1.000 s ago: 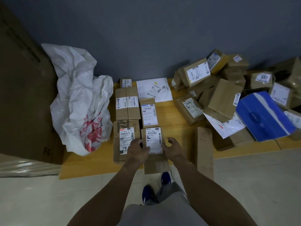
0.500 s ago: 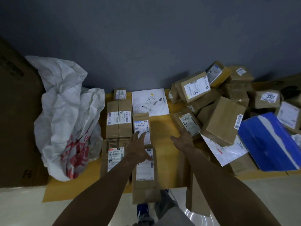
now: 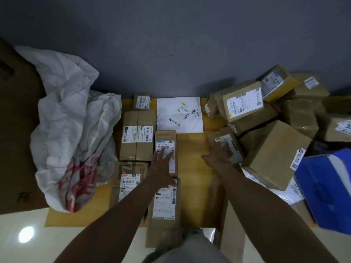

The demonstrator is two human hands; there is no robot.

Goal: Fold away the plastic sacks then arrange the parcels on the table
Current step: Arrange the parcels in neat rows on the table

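- Your left hand is released: its fingers are straight and spread, lying on the white label of a narrow brown parcel
- Your right hand has the thumb splayed and its fingers laid on a tilted brown parcel; they look straight and grasp nothing, though they are blurred
- Between your two hands shows the bare yellow table
- Under your left wrist a long parcel lies label up, end to end with the narrow one, overhanging the table's near edge
- Just left of your left fingers sits a taped pair of boxes, and nearer you a labelled box
- Beyond your left fingertips lie a flat white mailer and a small box by the wall
- Well left of that hand the plastic sack is heaped at the table's end, crumpled and unfolded, white with red print
- Right of your right fingers brown parcels lie jumbled: a large box just beside them, a blue parcel further out
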